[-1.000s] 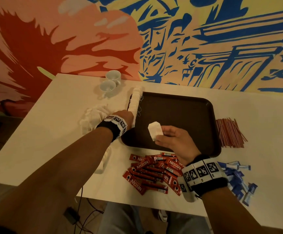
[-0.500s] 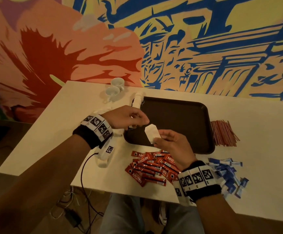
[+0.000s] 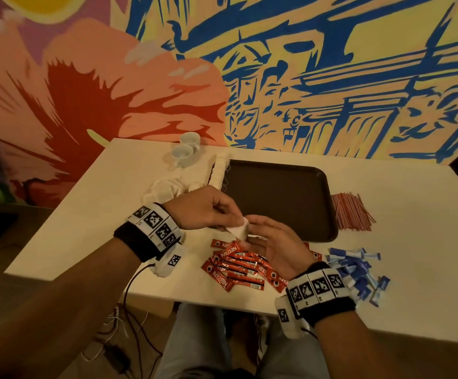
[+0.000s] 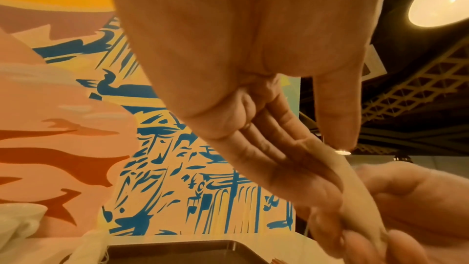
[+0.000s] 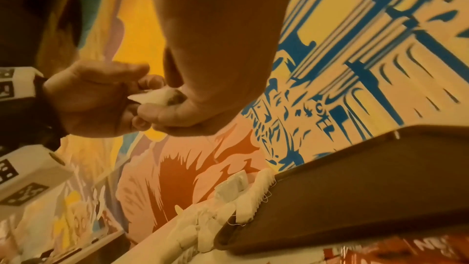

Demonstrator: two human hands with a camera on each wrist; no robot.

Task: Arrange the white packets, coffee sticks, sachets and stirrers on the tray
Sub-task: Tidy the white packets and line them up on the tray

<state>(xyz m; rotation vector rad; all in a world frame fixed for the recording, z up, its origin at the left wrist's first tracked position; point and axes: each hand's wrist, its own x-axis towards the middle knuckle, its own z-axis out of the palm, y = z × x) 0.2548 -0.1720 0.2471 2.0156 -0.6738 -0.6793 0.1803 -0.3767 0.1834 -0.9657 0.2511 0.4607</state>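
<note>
The white packet (image 3: 238,230) is held in the air between both hands, above the table's near edge and just in front of the tray's (image 3: 277,203) near-left corner. One second ago the right hand (image 3: 273,248) held this packet alone while the left hand (image 3: 203,210) was at the row of white packets (image 3: 219,170) standing along the tray's left rim; the left hand has since left the row and come across to meet the right. Now the left thumb and fingers pinch one edge of the packet, and the right fingers curl around the other side. This reads as a hand-over or a straightening of the packet before it joins the row. The tray floor is otherwise bare. The coffee sticks (image 3: 238,265), blue sachets (image 3: 356,272) and red stirrers (image 3: 351,212) lie on the table (image 3: 85,228) around the tray, unmoved, so most of the arrangement remains to be done.
</note>
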